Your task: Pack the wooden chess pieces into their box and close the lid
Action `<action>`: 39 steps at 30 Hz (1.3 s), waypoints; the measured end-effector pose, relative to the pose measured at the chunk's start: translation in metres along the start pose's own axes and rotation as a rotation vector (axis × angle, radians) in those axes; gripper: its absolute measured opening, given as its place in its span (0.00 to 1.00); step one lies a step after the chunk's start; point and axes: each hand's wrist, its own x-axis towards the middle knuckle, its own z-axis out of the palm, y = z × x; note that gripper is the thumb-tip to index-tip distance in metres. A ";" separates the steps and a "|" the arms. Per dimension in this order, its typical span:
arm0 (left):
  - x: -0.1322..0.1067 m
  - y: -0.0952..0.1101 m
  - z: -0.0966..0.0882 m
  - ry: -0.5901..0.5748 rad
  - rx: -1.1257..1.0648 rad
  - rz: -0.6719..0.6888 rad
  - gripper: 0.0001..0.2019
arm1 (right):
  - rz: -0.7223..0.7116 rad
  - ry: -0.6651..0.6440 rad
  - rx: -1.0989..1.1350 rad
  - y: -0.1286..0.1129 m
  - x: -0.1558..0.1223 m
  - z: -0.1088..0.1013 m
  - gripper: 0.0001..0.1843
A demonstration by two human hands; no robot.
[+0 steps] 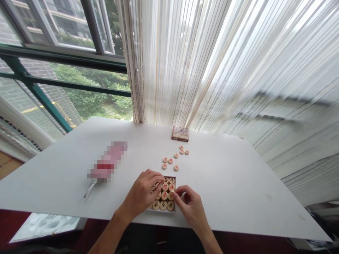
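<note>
A shallow open box of round wooden Chinese chess pieces lies near the table's front edge, the pieces set in rows with red or black characters. My left hand reaches over the box's left side, thumb and fingers closed about a Chinese chess piece at the upper rows; it hides several pieces. At the box's right edge my right hand pinches a Chinese chess piece between thumb and forefinger. Beyond the box, several loose red-marked pieces are scattered on the white table.
The box lid, brown-edged and printed, lies at the table's far side by the curtain. A blurred pink packet with a pale strip sticking out is on the left. A window stands behind the left side.
</note>
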 end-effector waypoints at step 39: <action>-0.048 -0.015 -0.002 0.186 -0.184 -0.211 0.05 | -0.102 -0.016 -0.155 -0.007 -0.005 0.001 0.01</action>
